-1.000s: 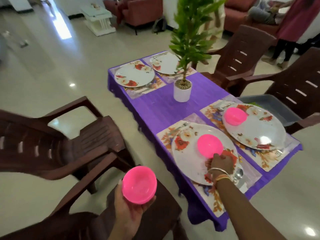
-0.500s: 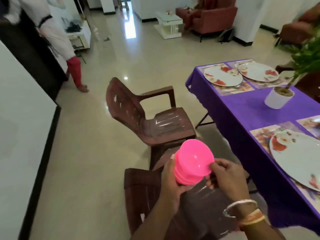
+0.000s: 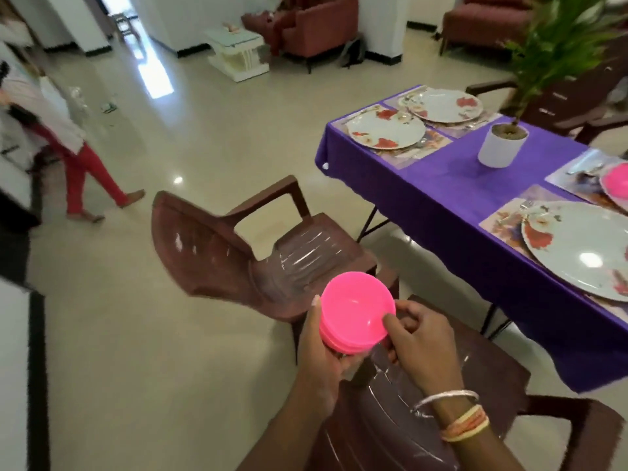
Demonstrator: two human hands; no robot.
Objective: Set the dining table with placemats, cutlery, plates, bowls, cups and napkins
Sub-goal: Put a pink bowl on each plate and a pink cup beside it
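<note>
- While you stand off its left side, the purple-clothed counter runs along the right, with floral placemats at both ends.
- A brown chair stands left of it, and a nearer chair lies under your hands.
- Two far plates and one near plate rest on the mats.
- A potted plant stands mid-counter.
- Your left hand cups the stack of pink bowls from below, fingers curled round it.
- Your right hand pinches the top bowl's rim, thumb inside.
- You hold the stack over the nearer chair, well apart from the counter.
- A single pink bowl shows at the right edge.
</note>
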